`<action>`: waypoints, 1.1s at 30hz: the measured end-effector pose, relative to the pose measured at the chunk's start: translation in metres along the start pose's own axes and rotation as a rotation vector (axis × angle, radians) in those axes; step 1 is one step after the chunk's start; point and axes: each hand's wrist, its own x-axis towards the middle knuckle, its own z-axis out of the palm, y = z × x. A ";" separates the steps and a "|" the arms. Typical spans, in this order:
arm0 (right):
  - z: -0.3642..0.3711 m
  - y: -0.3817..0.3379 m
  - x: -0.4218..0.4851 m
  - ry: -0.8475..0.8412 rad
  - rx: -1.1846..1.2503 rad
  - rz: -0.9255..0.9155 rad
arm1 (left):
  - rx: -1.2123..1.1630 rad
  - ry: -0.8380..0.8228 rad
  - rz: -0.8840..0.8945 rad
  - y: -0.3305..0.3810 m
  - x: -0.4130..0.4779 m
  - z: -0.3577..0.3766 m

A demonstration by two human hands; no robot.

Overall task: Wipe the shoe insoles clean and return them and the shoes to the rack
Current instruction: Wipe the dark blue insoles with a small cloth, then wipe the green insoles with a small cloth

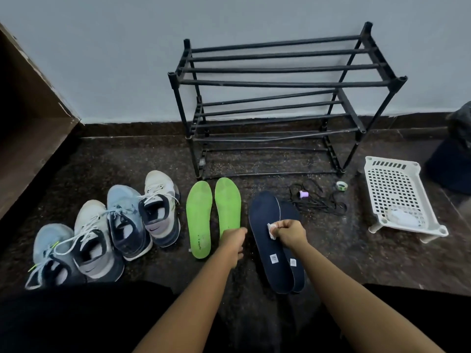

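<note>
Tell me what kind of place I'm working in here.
Probably a home entryway or room corner: a black shoe rack stands against a plain wall, four sneakers sit in a row on the dark speckled floor, and a white plastic basket lies beside the rack.

**What the view is keeping back**

The left hand (233, 242) is covering the heel of the right green insole (227, 205), its fingers curling out of sight, perhaps gripping it. The right hand (293, 234) is burying most of the white wipe (271, 230) in its pinch. The upper navy insole (265, 220) is overlapping the second navy insole (298, 276), hiding most of it. A dark bag (456, 159) is running off the right edge.
</note>
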 end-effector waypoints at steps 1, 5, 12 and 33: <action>0.003 0.007 0.006 -0.005 -0.006 0.016 | 0.002 0.007 -0.023 -0.009 0.008 -0.001; 0.018 0.026 0.023 -0.024 -0.016 0.067 | 0.007 0.027 -0.094 -0.034 0.034 -0.007; 0.041 0.035 0.048 -0.011 0.020 0.094 | 0.017 0.024 -0.133 -0.042 0.060 0.000; -0.053 -0.063 -0.001 0.145 0.036 -0.015 | 0.125 -0.060 0.175 0.026 -0.043 0.023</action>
